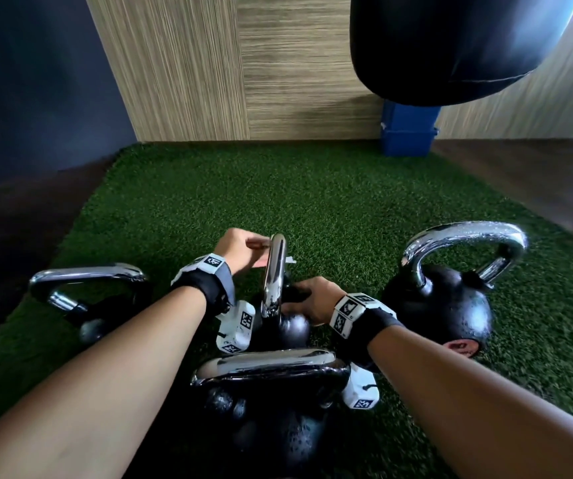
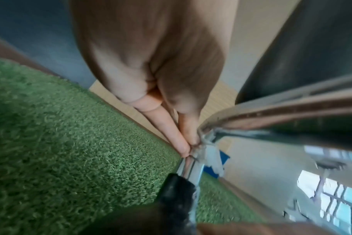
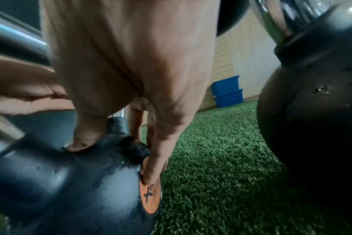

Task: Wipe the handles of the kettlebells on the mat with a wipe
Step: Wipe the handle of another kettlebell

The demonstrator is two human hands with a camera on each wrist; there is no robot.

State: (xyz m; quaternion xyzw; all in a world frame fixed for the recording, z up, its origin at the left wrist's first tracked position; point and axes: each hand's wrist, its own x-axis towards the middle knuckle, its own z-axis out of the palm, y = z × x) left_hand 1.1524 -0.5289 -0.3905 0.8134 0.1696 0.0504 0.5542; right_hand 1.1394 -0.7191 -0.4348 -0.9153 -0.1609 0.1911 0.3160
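Observation:
Several black kettlebells with chrome handles stand on the green turf mat. The middle kettlebell shows its handle edge-on. My left hand pinches a white wipe against the top of that handle. In the left wrist view the thumb and fingers squeeze the crumpled wipe onto the chrome bar. My right hand grips the middle kettlebell's black body, thumb on top and fingers down beside its orange disc.
A larger kettlebell stands to the right, another to the left, and one nearest me under my forearms. A black punching bag hangs at the back right above stacked blue bins. Wood-panelled walls border the mat.

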